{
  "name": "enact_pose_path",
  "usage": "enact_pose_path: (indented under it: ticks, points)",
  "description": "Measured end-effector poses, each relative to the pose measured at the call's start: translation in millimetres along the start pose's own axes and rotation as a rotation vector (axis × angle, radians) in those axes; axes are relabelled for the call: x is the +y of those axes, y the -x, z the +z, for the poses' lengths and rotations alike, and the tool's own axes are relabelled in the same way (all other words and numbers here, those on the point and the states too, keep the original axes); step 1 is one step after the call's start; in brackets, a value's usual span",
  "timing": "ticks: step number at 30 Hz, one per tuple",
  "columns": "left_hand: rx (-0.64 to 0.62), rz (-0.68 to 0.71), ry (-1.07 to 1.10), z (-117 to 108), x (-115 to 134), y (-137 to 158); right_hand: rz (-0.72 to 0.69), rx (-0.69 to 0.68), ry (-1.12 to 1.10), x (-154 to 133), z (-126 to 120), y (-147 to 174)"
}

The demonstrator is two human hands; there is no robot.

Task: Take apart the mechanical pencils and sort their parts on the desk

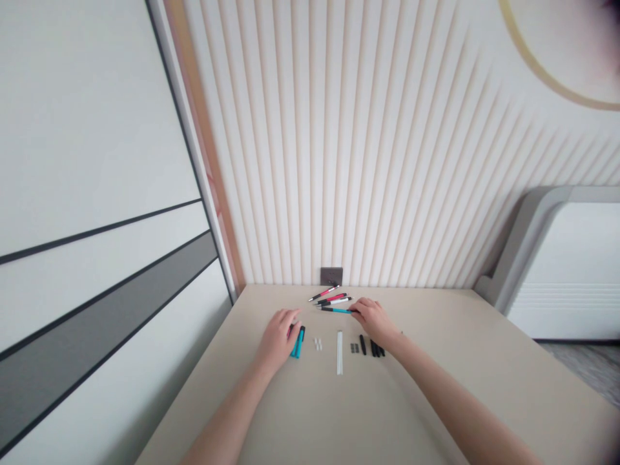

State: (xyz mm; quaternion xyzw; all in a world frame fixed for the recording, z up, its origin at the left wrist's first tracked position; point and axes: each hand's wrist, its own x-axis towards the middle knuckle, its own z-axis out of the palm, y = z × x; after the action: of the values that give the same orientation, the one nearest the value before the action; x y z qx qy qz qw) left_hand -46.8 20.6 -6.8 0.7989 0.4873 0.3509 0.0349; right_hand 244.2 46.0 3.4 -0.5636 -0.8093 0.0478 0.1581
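Note:
My right hand pinches the right end of a teal and black pen, which lies about level at the back of the table. Beyond it are several assembled pens, among them a red and black pen and a white and black pen. My left hand rests palm down at the left, thumb and fingers apart. Teal pen barrels lie beside its thumb, partly covered by the hand. Whether it touches them I cannot tell.
Small white pieces, thin white refills, small grey pieces and black pen parts form a row across the table. A dark socket plate is on the ribbed wall behind. A white cabinet stands left.

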Motion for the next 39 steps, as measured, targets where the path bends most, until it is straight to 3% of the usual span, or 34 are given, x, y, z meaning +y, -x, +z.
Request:
enact_pose_path:
  ticks: [5, 8, 15, 21, 28, 39]
  points:
    - [-0.126, 0.186, 0.034, -4, 32, 3, -0.072, 0.098, -0.227, -6, -8, 62]
    - [-0.191, 0.271, 0.032, -1, 44, 5, -0.09, 0.098, -0.306, -9, -9, 80]
    - [-0.117, 0.315, 0.075, 3, 44, 5, -0.084, 0.119, -0.483, -13, -12, 82]
    - [-0.044, 0.306, 0.134, 5, 41, 8, 0.179, 0.067, -0.818, -11, -8, 84]
    - [0.035, 0.253, 0.164, 8, 42, 9, 0.266, -0.001, -1.107, -14, -14, 83]
    - [-0.015, 0.285, 0.124, 8, 39, 7, 0.225, 0.0, -1.114, -8, -4, 82]
